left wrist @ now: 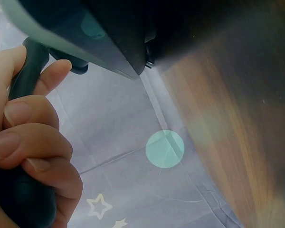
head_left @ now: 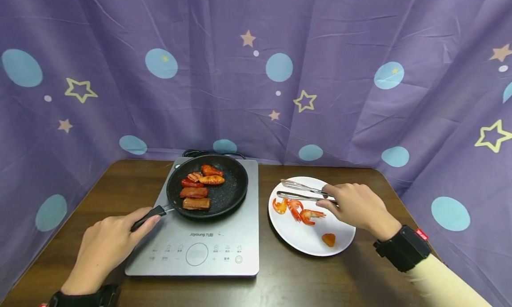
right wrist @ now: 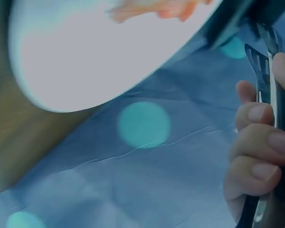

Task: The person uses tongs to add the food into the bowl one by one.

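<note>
My left hand [head_left: 106, 242] grips the black handle [left wrist: 28, 71] of a frying pan [head_left: 228, 200], which sits on a silver induction cooktop [head_left: 224, 262]. Inside the pan lie two brown meat strips [head_left: 196, 203], a drumstick [head_left: 211, 170], a grilled wing-like piece [head_left: 212, 180] and other reddish pieces. Over a white plate [head_left: 288, 238], my right hand [head_left: 358, 207] holds metal tongs [head_left: 302, 197] with dark grips, their tips apart with nothing between them. Below the tongs, several orange shrimp [head_left: 295, 209] rest on the plate. A small orange-brown nugget [head_left: 329, 240] lies near the plate's front edge.
The cooktop and plate stand side by side on a dark wooden table [head_left: 288, 280]. A black cord [head_left: 196, 153] is bunched behind the cooktop. A purple curtain [head_left: 224, 98] with stars and blue dots hangs behind and around the table.
</note>
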A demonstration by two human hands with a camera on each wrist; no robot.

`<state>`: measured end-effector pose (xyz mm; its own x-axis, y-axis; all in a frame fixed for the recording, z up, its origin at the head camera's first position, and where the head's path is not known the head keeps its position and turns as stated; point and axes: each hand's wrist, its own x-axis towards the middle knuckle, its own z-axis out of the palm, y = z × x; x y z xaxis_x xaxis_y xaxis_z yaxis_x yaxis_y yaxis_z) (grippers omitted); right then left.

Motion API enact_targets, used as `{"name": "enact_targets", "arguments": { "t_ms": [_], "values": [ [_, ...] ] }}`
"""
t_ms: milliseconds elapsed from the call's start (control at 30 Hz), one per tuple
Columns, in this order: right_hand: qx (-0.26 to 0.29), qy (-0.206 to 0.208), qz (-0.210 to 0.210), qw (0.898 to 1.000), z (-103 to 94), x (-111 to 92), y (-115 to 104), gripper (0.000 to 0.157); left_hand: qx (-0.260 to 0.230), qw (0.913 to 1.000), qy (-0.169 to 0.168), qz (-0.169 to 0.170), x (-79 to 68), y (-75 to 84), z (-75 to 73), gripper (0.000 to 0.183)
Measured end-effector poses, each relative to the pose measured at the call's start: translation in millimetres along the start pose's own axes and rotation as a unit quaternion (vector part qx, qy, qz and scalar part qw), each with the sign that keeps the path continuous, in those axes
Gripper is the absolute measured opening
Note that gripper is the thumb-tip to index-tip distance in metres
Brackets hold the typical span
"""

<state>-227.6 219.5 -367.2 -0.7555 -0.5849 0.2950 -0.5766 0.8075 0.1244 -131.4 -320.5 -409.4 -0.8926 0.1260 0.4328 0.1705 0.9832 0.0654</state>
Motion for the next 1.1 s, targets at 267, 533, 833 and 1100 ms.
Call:
{"name": "enact_targets", "arguments": {
  "t_ms": [267,533,833,1100],
  "values": [
    [-0.001,-0.018,0.022,1.000,17.5,-41.3,37.3,0.037,-0.002,1.0000,0.002,0.004,-0.3,0.5,0.4,0.041],
    [-0.001,-0.023,0.011,1.000,29.6,-61.7,52.2,0.035,-0.002,0.9999,0.010,0.010,-0.7,0.9,0.9,0.041],
    [0.001,-0.032,-0.001,1.000,33.7,-65.9,55.4,0.029,-0.003,0.9998,0.016,0.012,-0.9,0.9,1.8,0.041],
    [0.011,-0.042,0.002,0.999,31.7,-70.3,57.9,0.029,-0.003,1.0000,0.005,0.006,-0.4,0.2,1.0,0.042]
  ]
}}
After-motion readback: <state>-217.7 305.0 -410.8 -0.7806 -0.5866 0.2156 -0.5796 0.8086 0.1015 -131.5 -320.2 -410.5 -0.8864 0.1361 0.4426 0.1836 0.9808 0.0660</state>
